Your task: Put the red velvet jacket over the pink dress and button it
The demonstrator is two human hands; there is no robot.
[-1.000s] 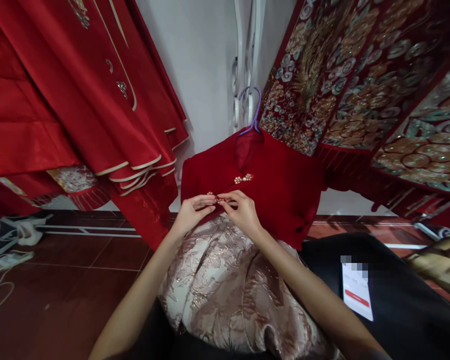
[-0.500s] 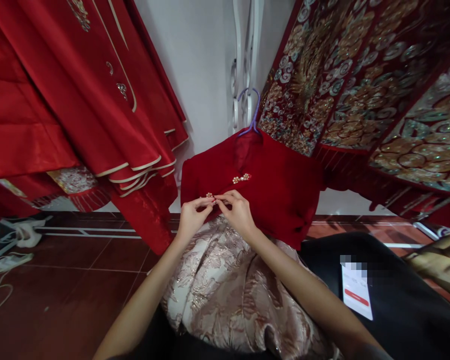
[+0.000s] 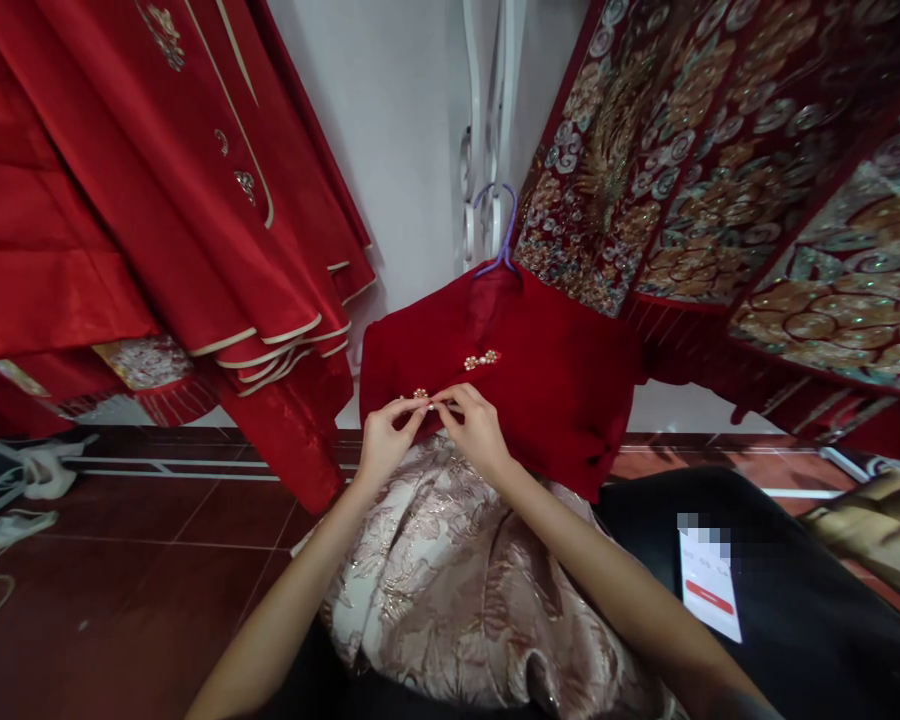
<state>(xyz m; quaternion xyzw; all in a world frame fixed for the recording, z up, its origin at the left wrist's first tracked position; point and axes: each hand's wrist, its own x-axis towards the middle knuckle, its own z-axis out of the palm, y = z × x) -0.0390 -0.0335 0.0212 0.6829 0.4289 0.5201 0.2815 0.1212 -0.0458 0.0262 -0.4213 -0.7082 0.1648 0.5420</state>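
Note:
A red velvet dress top (image 3: 547, 390) hangs from a purple hanger (image 3: 508, 235), joined in view with a beige-pink brocade skirt (image 3: 465, 590) spread over my lap. At its front, my left hand (image 3: 386, 438) and my right hand (image 3: 478, 428) meet fingertip to fingertip, both pinched closed. A small pearl button (image 3: 430, 406) shows between the fingertips. Just above them is a flower-shaped beaded ornament (image 3: 420, 393). Higher up, a gold and pearl clasp (image 3: 482, 360) lies across the collar opening. The fingers partly hide the button's fastening.
Red satin garments (image 3: 195, 220) hang at left, and a heavily embroidered red garment (image 3: 690, 180) hangs at right. A lit phone (image 3: 709, 595) lies on a black seat (image 3: 787, 590) to the right. White cables (image 3: 7, 530) lie on the tiled floor (image 3: 165, 570) at left.
My hands stay pinched at nearly the same spot, with slight finger shifts; the pearl button shows more clearly between them. The view has tilted slightly.

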